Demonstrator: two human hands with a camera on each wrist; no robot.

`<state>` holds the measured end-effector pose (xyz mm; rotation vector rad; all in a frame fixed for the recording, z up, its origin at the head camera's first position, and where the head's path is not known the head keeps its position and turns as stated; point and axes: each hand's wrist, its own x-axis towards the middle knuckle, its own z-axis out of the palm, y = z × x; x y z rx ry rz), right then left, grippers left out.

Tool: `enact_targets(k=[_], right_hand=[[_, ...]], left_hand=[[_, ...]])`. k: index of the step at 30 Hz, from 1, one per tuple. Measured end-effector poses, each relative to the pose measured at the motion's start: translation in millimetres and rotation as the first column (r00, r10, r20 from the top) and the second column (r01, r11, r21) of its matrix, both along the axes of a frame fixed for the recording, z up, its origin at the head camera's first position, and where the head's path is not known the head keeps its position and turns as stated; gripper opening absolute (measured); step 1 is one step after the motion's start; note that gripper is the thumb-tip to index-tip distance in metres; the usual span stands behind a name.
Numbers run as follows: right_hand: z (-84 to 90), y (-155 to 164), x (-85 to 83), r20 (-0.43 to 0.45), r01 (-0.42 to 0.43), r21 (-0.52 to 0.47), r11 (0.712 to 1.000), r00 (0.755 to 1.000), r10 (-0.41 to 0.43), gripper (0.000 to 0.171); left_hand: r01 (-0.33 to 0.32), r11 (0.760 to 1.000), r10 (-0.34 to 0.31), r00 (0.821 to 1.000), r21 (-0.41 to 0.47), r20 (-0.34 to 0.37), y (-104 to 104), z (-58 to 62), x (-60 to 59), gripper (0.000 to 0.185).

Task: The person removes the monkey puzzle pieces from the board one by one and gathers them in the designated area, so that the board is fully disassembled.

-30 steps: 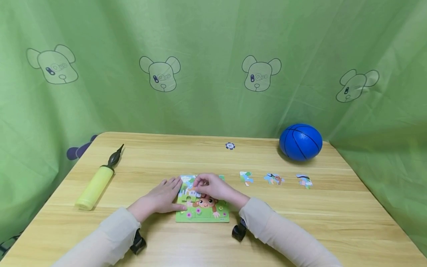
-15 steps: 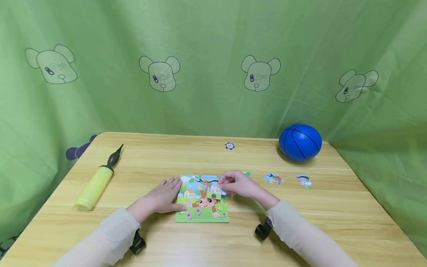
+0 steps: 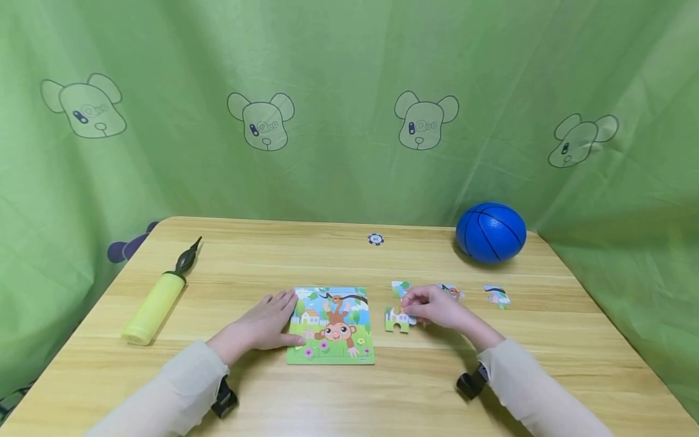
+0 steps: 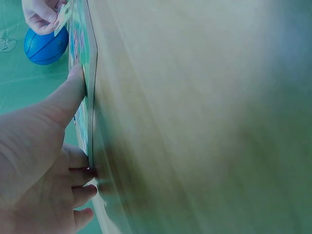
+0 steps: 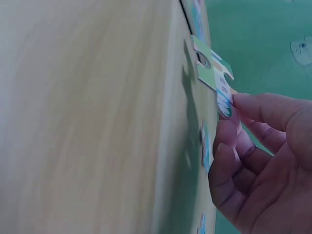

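In the head view a square jigsaw puzzle [image 3: 341, 315] with a monkey, a house and flowers lies on the table. My left hand [image 3: 262, 321] rests at its left side, fingers straight and thumb on the puzzle's face. To the right of the puzzle, my right hand [image 3: 437, 309] pinches a puzzle piece [image 3: 396, 320] showing a house and green ground. The right wrist view shows thumb and fingertips on one end of this piece, which is held off the table and casts a shadow. The right hand partly covers one loose piece [image 3: 401, 287] behind it.
Two more loose puzzle pieces [image 3: 497, 295] lie farther right, one partly behind my right hand. A blue ball [image 3: 491, 233] sits at the back right, and a yellow hand pump [image 3: 155, 308] lies at the left. A round numbered marker [image 3: 375, 239] is near the back edge.
My right hand has moved right, from over the puzzle to beside it, carrying the house piece. The monkey picture is now uncovered. My left hand stays where it was.
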<state>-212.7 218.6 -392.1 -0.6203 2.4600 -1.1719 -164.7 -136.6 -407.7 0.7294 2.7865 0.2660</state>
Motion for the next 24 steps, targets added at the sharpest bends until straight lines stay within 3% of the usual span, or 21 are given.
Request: enact_targets(k=[9, 24], right_hand=[[-7.5, 19.2, -0.3, 0.019, 0.005, 0.029, 1.000, 1.000, -0.005, 0.007], [-15.3, 19.7, -4.5, 0.015, 0.041, 0.113, 0.993, 0.999, -0.043, 0.008]], left_hand=[[-0.003, 1.000, 0.003, 1.000, 0.000, -0.007, -0.6, -0.4, 0.6, 0.090], [0.001, 1.000, -0.001, 1.000, -0.006, -0.010, 0.3, 0.7, 1.4, 0.089]])
